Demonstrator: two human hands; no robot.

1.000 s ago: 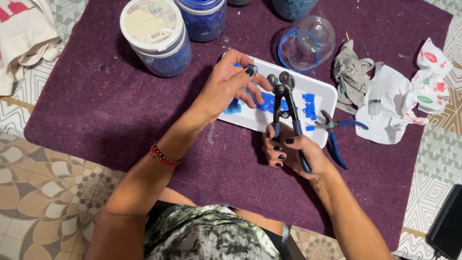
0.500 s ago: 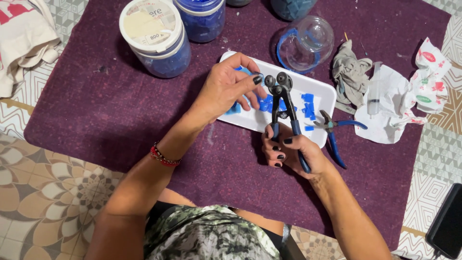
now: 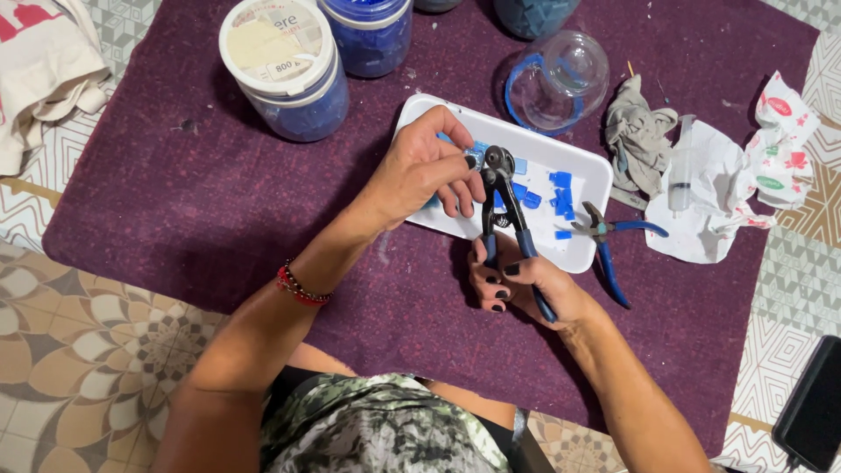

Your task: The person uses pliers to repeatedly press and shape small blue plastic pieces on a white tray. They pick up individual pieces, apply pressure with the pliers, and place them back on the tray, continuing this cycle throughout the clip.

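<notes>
Because the left hand [image 3: 427, 168] curls over the near end of the white tray [image 3: 589, 171], the small blue piece pinched at its fingertips is almost wholly hidden, and only a sliver of light blue shows beside the head of the wheeled nippers [image 3: 501, 194]; whether the cutting wheels touch that piece cannot be told. The right hand [image 3: 517, 282] is clenched round the nippers' blue handles just below the tray's near rim, tool held upright over the tray, and the lower handle end pokes out past the palm. How far the tool's jaws stand apart is too small to make out. Loose blue tile pieces [image 3: 561, 191] lie scattered in the tray's right half. A second pair of blue-handled pliers [image 3: 609, 241] rests half on the tray's right corner and half on the purple mat [image 3: 158, 201]. At the top edge several jars are cut off: a white-lidded tub [image 3: 280, 61] shows nearly whole, a blue jar [image 3: 368, 31] beside it loses its top, and a clear glass jar [image 3: 558, 79] lies on its side. A grey rag [image 3: 638, 140], a syringe [image 3: 681, 171] and crumpled patterned paper [image 3: 745, 175] sit at right; a dark phone [image 3: 810, 403] is clipped by the corner. Since half a second ago, the left fingers have closed in tighter against the nippers' head, while the right hand's hold looks unchanged.
</notes>
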